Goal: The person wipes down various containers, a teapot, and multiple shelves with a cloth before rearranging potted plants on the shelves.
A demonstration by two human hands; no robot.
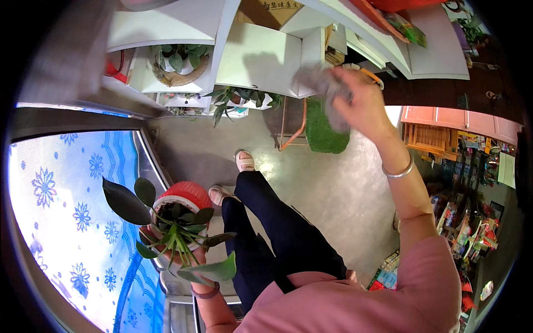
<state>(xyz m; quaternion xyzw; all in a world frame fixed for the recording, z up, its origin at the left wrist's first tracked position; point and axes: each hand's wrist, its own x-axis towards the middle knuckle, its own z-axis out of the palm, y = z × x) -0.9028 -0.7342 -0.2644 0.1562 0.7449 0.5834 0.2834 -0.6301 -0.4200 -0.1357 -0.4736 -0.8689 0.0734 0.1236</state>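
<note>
My left hand (195, 259) grips a potted plant on its near side, partly hidden by the leaves. The plant has broad dark green leaves (126, 203) and dark soil, in a red pot (189, 194) with a white rim. My right hand (368, 106) is raised at the white shelf unit (258, 58) and clutches a grey cloth (333, 89). The cloth is blurred and hangs in front of a shelf board's edge; I cannot tell whether it touches the board.
Potted plants stand on the lower shelves (179, 62). A green-topped stool (329, 129) with orange legs is below the cloth. A blue flower-patterned curtain (81, 208) covers the doorway at left. Crowded goods (466, 224) fill the right side. A red item (387, 5) rests on the upper shelf.
</note>
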